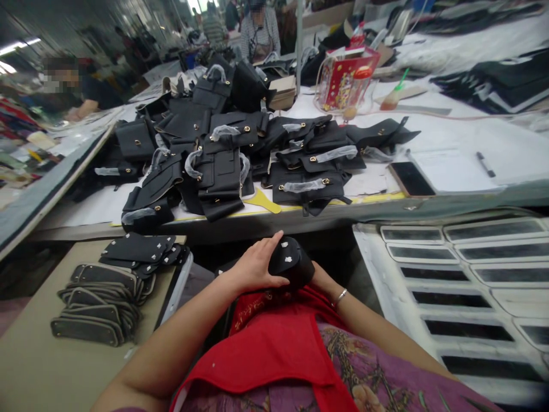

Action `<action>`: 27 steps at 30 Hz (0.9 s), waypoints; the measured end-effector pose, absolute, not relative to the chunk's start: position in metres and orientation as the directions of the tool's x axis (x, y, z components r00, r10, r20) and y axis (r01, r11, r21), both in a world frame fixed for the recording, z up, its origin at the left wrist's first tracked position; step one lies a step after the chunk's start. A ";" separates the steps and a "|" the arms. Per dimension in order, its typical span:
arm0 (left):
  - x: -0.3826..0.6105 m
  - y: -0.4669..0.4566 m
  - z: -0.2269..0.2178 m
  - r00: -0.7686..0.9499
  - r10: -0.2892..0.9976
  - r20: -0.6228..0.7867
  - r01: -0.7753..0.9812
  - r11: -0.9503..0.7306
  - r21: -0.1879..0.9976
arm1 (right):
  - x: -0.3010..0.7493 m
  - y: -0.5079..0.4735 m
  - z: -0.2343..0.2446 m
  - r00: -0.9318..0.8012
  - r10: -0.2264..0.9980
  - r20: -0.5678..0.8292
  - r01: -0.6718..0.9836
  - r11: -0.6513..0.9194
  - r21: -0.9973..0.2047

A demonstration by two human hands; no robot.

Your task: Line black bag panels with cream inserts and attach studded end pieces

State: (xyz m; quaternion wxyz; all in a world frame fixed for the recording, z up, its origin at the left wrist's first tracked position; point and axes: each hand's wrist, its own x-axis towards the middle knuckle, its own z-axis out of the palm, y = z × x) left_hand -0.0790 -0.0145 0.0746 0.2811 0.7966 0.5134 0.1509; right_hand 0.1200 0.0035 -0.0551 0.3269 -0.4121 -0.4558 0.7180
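A bent black leather-like bag panel (295, 264) with small white tabs on it is held low in front of my red apron. My left hand (256, 266) grips its left side, thumb on the near edge and fingers stretched along the far one. At the panel's right end is my right hand (318, 276), a bracelet on its wrist. The panel covers most of that hand, and its fingers are hidden. Part of a black piece shows under my left wrist.
Black handbags (218, 171) with plastic-wrapped handles crowd the table ahead, near a yellow tool (262, 201) and a phone (410, 178). Stacked black panels (96, 303) lie on the left board. A white sheet (373, 257) with dark strips is at right. Other people sit farther back.
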 end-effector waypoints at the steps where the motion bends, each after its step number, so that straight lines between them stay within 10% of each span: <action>1: -0.077 -0.015 0.074 0.424 0.904 -0.046 0.735 -0.314 0.600 | 0.117 0.004 -0.053 -0.420 0.868 -0.266 -0.108 -0.339 -0.935; 10: -0.111 -0.026 0.090 0.117 0.991 0.066 0.603 -0.124 0.788 | 0.158 -0.002 -0.044 -0.630 0.694 -0.348 0.095 -0.376 -0.922; 13: -0.164 -0.035 0.097 -0.237 0.963 0.127 0.339 -0.040 0.940 | 0.181 -0.002 -0.037 -0.372 0.818 -0.439 0.168 -0.406 -0.898; 17: -0.220 -0.073 0.079 -0.507 0.852 0.130 0.106 -0.087 0.991 | 0.157 0.012 0.000 -0.125 0.973 -0.192 0.141 -0.174 -0.975; 22: -0.226 -0.131 0.045 -0.695 0.710 0.111 0.076 -0.080 0.994 | 0.016 -0.004 0.061 -0.566 0.800 0.202 0.197 0.368 -0.909; 27: -0.234 -0.173 0.047 -0.889 0.452 0.076 -0.023 -0.210 0.977 | -0.106 -0.061 0.066 -0.894 0.448 0.011 0.247 0.514 -0.821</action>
